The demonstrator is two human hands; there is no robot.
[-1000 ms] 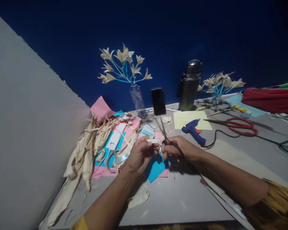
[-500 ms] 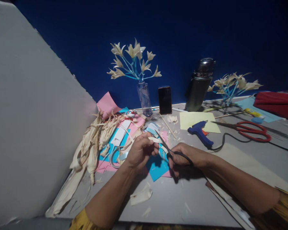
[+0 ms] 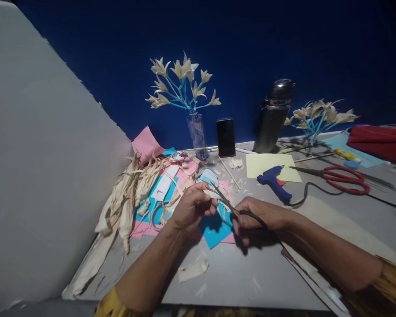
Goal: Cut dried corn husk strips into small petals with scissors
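Note:
My left hand [image 3: 192, 208] is closed in a pinch on a small pale strip of corn husk [image 3: 212, 193], held just above the table. My right hand [image 3: 254, 214] grips small black-handled scissors [image 3: 225, 203], whose blades point up and left and meet the husk strip. Both hands hover over blue and pink paper sheets [image 3: 217, 230]. A cut scrap of husk [image 3: 193, 269] lies on the grey table [image 3: 251, 273] under my left forearm.
A heap of dried corn husks [image 3: 125, 207] lies left by a grey wall. At the back stand a vase of husk flowers [image 3: 185, 88], a phone [image 3: 226, 137] and a steel flask [image 3: 273, 114]. A blue glue gun [image 3: 273, 182], yellow paper and red scissors [image 3: 339, 178] lie to the right.
The scissors have tilted from pointing up to pointing left at the husk strip, and my right hand has dropped slightly. The view has shifted a little to the left.

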